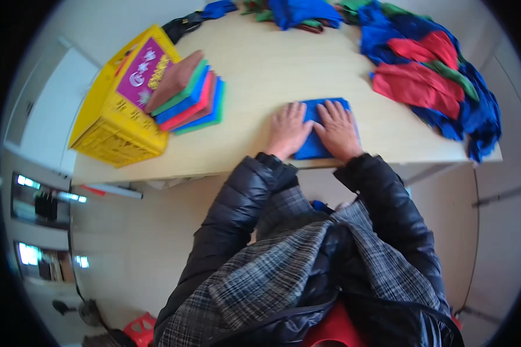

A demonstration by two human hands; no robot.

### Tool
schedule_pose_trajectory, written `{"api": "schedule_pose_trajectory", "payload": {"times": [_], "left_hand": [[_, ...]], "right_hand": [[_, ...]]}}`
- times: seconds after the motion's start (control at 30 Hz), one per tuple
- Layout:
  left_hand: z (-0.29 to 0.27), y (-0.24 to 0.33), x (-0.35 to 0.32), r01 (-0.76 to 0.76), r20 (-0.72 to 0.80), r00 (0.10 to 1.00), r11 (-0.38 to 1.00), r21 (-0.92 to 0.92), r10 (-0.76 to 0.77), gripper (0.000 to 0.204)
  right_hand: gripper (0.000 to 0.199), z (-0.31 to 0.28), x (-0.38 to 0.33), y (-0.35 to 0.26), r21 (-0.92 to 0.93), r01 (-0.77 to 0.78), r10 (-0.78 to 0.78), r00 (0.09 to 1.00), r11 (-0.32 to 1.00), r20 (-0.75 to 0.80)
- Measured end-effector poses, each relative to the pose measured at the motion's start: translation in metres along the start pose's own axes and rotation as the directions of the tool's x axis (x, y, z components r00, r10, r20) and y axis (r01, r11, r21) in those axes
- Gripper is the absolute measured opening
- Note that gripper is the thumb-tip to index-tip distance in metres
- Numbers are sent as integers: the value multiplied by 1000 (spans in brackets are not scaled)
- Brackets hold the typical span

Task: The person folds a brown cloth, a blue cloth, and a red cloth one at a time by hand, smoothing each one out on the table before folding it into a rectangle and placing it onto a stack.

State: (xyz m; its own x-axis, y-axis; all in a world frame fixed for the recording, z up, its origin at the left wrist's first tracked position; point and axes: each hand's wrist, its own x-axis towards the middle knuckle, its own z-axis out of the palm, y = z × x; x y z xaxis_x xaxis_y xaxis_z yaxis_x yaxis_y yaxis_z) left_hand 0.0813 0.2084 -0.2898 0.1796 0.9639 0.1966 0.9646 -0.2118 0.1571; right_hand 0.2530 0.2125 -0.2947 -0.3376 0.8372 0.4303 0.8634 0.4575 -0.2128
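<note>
A folded blue cloth [314, 148] lies flat near the front edge of the table. My left hand [290, 127] presses on its left side, palm down with the fingers stretched out. On the right side my right hand [337, 127] rests the same way, fingers spread a little. The two thumbs meet near the middle of the cloth. To the left leans a row of folded cloths [194, 95] in brown, green, blue and red, propped against a yellow plastic basket.
The yellow basket [107, 130] with a purple panel stands at the table's left end. A loose heap of blue, red and green cloths [422, 81] covers the right end and hangs over the front edge. More crumpled cloths [304, 13] and a black item [182, 26] lie at the back.
</note>
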Motion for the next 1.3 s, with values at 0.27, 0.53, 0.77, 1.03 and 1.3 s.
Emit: {"api": "schedule_pose_trajectory", "payload": {"times": [0.27,0.53,0.77,1.03,1.3], "left_hand": [[-8,0,-6,91,-52,994,994,-65,-94,64],[-4,9,-28,-102,-66,993,983,-150,93,64],[-7,15,-35,-98,-139,988,963,-253,64,56],[-23,-20,-122,161,-74,903,492,-855,-423,27],[-24,-18,-157,329,448,846,-377,-866,-289,38]], "right_hand": [[60,-10,0,-5,-38,-23,26,996,999,80],[58,-8,1,-4,-33,18,-15,996,999,90],[65,-8,-10,7,-75,-120,125,990,990,60],[61,-6,-8,-7,-8,89,-88,995,996,35],[63,-10,-30,-50,172,309,-324,944,935,68]]}}
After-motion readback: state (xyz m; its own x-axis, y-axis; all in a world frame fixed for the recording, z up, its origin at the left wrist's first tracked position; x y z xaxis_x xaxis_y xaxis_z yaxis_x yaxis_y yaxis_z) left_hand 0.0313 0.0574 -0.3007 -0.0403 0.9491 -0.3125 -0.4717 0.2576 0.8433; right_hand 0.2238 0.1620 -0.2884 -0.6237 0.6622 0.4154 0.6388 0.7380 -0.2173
